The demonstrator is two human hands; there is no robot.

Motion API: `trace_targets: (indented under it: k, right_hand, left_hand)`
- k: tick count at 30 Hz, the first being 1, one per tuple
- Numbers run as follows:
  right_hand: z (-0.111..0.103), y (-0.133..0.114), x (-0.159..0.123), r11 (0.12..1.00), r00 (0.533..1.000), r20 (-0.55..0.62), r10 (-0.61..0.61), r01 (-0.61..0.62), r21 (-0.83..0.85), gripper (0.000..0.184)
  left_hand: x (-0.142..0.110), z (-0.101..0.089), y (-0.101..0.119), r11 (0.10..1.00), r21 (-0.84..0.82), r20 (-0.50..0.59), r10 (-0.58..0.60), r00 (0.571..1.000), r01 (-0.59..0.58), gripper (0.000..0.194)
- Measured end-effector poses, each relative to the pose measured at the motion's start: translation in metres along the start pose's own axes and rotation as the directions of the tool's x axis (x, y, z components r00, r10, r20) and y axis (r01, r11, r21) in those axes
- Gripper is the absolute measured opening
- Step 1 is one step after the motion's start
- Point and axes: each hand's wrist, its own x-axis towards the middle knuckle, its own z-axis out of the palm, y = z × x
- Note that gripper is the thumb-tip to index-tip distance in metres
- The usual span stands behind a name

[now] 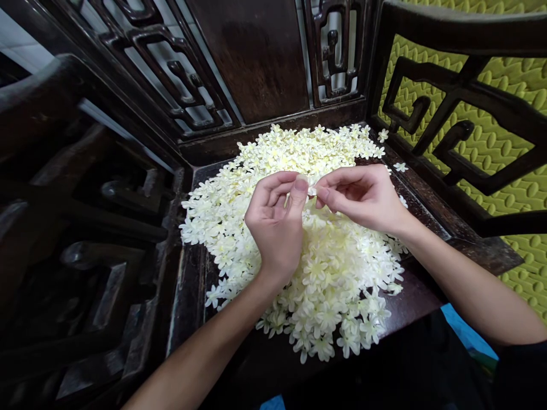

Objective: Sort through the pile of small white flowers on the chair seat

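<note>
A broad heap of small white flowers with pale yellow centres [231, 228] is spread over the dark wooden seat [416, 293]. Above the middle of the heap, both of my hands meet at one small white flower [312, 191], mostly hidden by the fingertips. My left hand [277, 219] pinches it from the left, thumb pressed against the index finger, the other fingers curled. From the right, my right hand [363, 196] pinches it between thumb and index finger. A hanging cluster of blossoms [327, 302] shows below the hands; whether it is joined to the held flower I cannot tell.
A carved wooden backrest [256, 57] rises behind the heap. Openwork armrests stand on the left [106, 250] and right [465, 68], with yellow-green quilted fabric [508, 188] beyond the right one. A few loose flowers [400, 167] lie by the right edge.
</note>
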Motion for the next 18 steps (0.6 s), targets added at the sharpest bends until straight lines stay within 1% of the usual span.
trace_targets:
  k: [3,5,7,9,12,14,16,18]
  right_hand:
    - [0.000,0.000,0.000,0.999,1.000,0.004,-0.013,0.013,-0.048,0.014]
    - [0.000,0.001,-0.001,0.997,1.000,0.012,-0.028,0.029,-0.076,0.009]
    - [0.000,0.002,-0.001,0.995,0.999,0.018,-0.044,0.046,-0.090,0.006]
    - [0.000,0.004,-0.001,0.994,0.999,-0.002,-0.050,0.049,-0.099,0.006]
    - [0.001,0.007,0.001,0.991,0.994,-0.088,-0.067,0.056,-0.120,0.009]
    - [0.000,0.010,0.002,0.989,0.988,-0.136,-0.079,0.060,-0.138,0.012]
    - [0.000,0.011,0.002,0.987,0.985,-0.154,-0.080,0.056,-0.150,0.016]
    - [-0.001,0.012,0.002,0.987,0.985,-0.155,-0.078,0.055,-0.149,0.018]
  left_hand:
    - [0.000,0.000,0.000,1.000,-0.023,-0.011,-0.022,1.000,0.021,0.024]
    - [0.000,0.000,0.000,0.997,-0.041,-0.015,-0.059,0.998,0.058,0.026]
    - [0.000,-0.001,-0.001,0.994,-0.038,-0.002,-0.099,0.995,0.099,0.027]
    - [0.000,-0.001,-0.001,0.994,-0.025,0.018,-0.101,0.995,0.102,0.026]
    - [0.001,0.000,-0.001,1.000,-0.015,0.030,0.004,1.000,-0.004,0.025]
    - [0.001,0.000,-0.001,0.996,-0.001,0.023,0.093,0.995,-0.093,0.033]
    - [0.000,0.000,0.000,0.988,0.034,0.027,0.150,0.988,-0.151,0.040]
    - [-0.001,0.000,0.001,0.982,0.069,0.054,0.172,0.984,-0.175,0.039]
